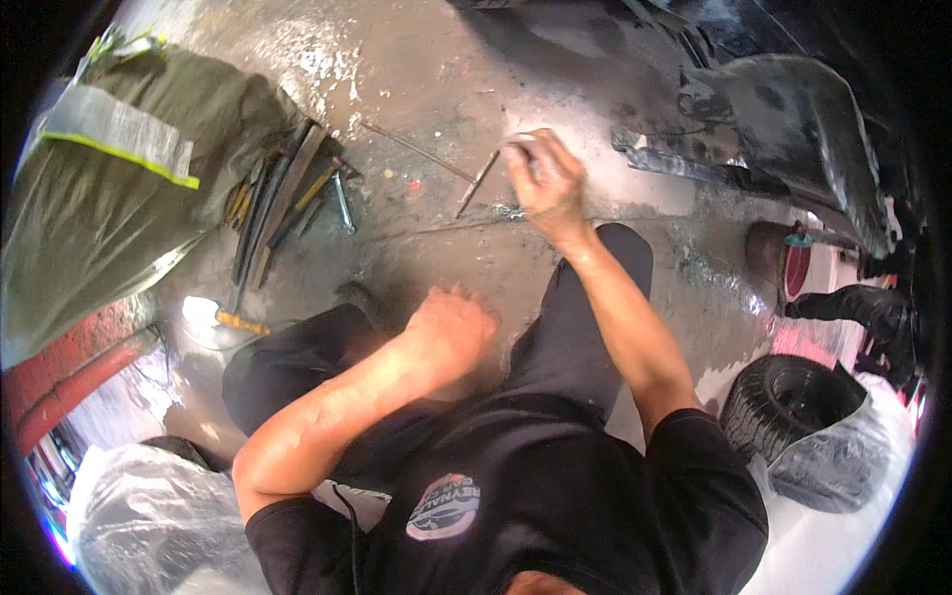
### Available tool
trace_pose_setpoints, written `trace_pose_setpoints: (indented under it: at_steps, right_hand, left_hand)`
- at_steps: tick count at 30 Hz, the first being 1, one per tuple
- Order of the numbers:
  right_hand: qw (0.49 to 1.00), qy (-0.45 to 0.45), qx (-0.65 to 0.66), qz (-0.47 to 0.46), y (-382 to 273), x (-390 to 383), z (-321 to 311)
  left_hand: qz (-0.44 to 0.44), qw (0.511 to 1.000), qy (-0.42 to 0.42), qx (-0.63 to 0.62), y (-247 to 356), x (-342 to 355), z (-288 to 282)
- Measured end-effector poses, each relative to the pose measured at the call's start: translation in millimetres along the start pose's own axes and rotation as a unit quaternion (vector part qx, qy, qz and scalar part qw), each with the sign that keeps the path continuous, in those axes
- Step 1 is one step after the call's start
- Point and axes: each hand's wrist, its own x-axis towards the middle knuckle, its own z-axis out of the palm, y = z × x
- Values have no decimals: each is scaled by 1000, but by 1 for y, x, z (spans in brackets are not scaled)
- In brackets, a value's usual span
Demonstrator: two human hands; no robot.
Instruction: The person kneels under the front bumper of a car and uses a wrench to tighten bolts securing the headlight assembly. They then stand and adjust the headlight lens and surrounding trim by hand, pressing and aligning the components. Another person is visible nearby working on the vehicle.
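My right hand (547, 183) is raised over the floor beyond my right knee. Its fingers are pressed together at the tips, and whatever they may pinch is too small and blurred to make out. Just left of it lies a T-shaped metal rod (421, 151), its short crossbar nearest my fingers. My left hand (451, 325) hangs between my knees, back up; its fingers point away from me, foreshortened and blurred. I see nothing held in it.
Several long bars and hammers (283, 193) lie at the left beside a draped olive cover (119, 218). A yellow-handled tool (241, 321) rests near my left knee. At the right are a dark car panel (783, 119) and a tyre (778, 402) partly wrapped in plastic. The floor looks wet.
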Motion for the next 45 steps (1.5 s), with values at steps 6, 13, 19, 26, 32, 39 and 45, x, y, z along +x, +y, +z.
trace_pose_setpoints:
  at_steps: [6,13,19,26,32,39,45]
  right_hand:
    - [943,-287,-159,50,84,-26,138]
    - [901,-369,-172,153,166,-81,201]
    - [885,-384,-252,75,148,-78,194]
    - [885,-377,-39,269,110,-100,197]
    - [893,-341,86,282,67,-152,187]
    - [830,-405,87,374,47,-129,159]
    - [908,-366,-43,200,72,-133,161]
  left_hand:
    - [-23,998,21,-53,5,-30,-15]
    - [-80,985,104,-111,-18,-69,-28]
    - [-109,973,169,-110,-24,-72,-28]
    - [-91,968,223,-65,-27,-56,-30]
    - [-176,944,266,-89,-33,-58,-47]
    - [-142,896,409,-97,-74,-153,-73]
    - [-255,701,618,-248,-181,-239,8]
